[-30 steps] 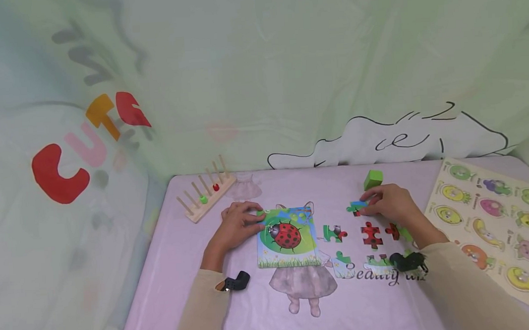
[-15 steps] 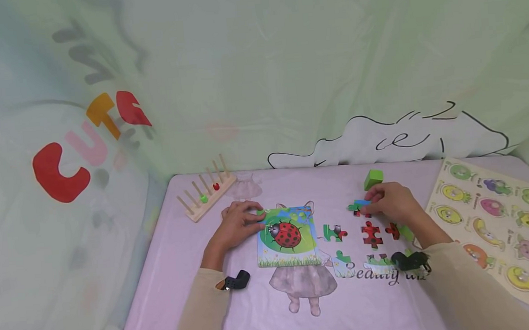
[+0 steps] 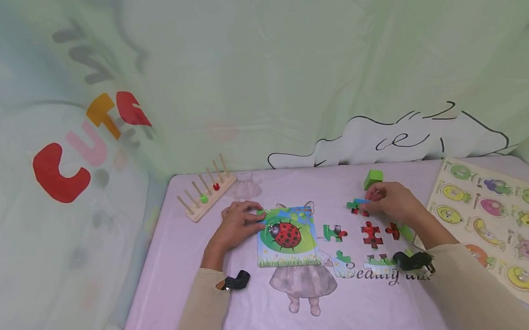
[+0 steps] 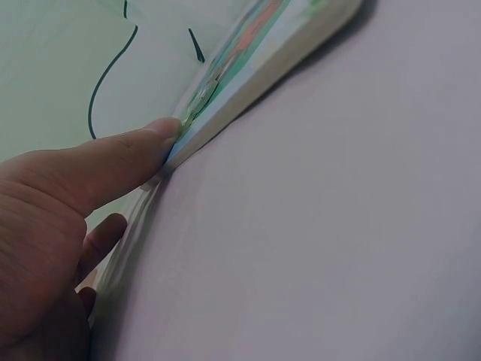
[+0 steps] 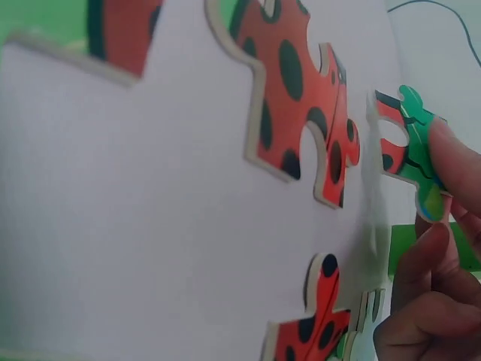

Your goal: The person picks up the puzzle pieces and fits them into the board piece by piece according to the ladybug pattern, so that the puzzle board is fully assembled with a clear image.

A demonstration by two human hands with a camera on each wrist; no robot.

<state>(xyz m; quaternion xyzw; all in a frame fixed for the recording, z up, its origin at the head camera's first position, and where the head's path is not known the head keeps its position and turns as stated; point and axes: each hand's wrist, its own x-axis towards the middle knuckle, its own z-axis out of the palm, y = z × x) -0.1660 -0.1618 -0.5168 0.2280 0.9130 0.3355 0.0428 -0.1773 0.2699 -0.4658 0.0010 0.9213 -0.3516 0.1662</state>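
Note:
A square ladybug picture board lies on the table, and the left hand holds its upper left corner. In the left wrist view the thumb sits against the board's edge. To the right, the right hand pinches a jigsaw piece, green, red and blue, between thumb and finger. The right wrist view has this piece tilted and apart from the others. Below it lie loose jigsaw pieces: a red spotted one, a green and red one, and several more, some partly hidden by the right arm.
A green block stands just behind the right hand. At the back left is a wooden peg rack with a green and a red bead. A fruit picture board lies at the right. Printed curtains rise behind the table.
The jigsaw piece has turned and tilted a little in the right hand, which has shifted slightly right. The left hand and the ladybug board stay in place.

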